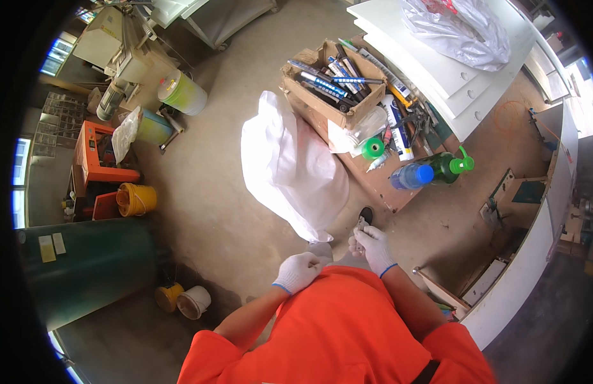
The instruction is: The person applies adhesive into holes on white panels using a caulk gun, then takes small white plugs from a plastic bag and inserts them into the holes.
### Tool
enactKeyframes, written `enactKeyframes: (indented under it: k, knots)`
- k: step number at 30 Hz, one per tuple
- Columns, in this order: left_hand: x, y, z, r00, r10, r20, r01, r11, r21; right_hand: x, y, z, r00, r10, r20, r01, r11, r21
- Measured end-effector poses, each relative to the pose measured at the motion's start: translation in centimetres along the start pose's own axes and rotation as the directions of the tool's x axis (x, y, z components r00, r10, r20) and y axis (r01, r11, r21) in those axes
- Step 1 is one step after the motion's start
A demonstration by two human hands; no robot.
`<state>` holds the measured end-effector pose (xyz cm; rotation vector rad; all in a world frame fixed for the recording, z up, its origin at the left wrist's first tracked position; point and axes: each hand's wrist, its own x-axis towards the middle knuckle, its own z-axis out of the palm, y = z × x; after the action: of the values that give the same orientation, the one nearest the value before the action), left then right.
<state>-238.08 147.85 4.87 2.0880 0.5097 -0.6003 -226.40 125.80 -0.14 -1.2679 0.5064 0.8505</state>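
Both my hands wear white knit gloves and sit close to my chest above my orange shirt. My right hand (371, 246) is closed around a small grey metal piece (361, 224) that pokes up out of the fist. My left hand (299, 271) is curled shut with nothing visible in it, a little left of and below the right one. Just beyond the hands a large white sack (290, 168) hangs off the low wooden table (379, 182). The toe of a shoe (366, 215) shows on the concrete floor past the right hand.
A cardboard box of tubes and tools (328, 80), a green tape roll (372, 148), a blue-capped bottle (411, 176) and a green bottle (451, 166) lie on the table. White panels (437, 57) are stacked behind. A dark green drum (85, 262), buckets (193, 302) and an orange machine (98, 157) stand at left.
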Motion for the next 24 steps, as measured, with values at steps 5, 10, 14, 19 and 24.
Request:
enactKeyframes:
  k: [5,10,14,19,24]
  knots:
    - [2.3,-1.7,-2.6,0.591,0.619,-0.518,-0.343,0.774,0.533,-0.2,5.0,0.2,0.995,-0.097,0.005,0.097,0.994,-0.052]
    - [7.6,-3.6,-7.6,0.655,0.716,-0.242,-0.507,0.654,0.561,-0.6,5.4,4.7,0.985,-0.171,0.020,0.172,0.981,-0.094]
    - [10.7,-1.2,-15.3,0.599,0.646,-0.474,-0.473,0.762,0.442,0.4,5.9,6.1,0.967,-0.248,0.055,0.252,0.965,-0.079]
    - [12.9,-1.0,-15.8,0.486,0.762,-0.429,-0.573,0.648,0.501,1.4,4.8,7.9,0.916,-0.396,0.062,0.401,0.906,-0.133]
    - [12.4,-0.8,-15.1,0.485,0.752,-0.446,-0.576,0.659,0.485,1.7,-0.1,10.0,0.727,-0.670,0.149,0.681,0.676,-0.283]
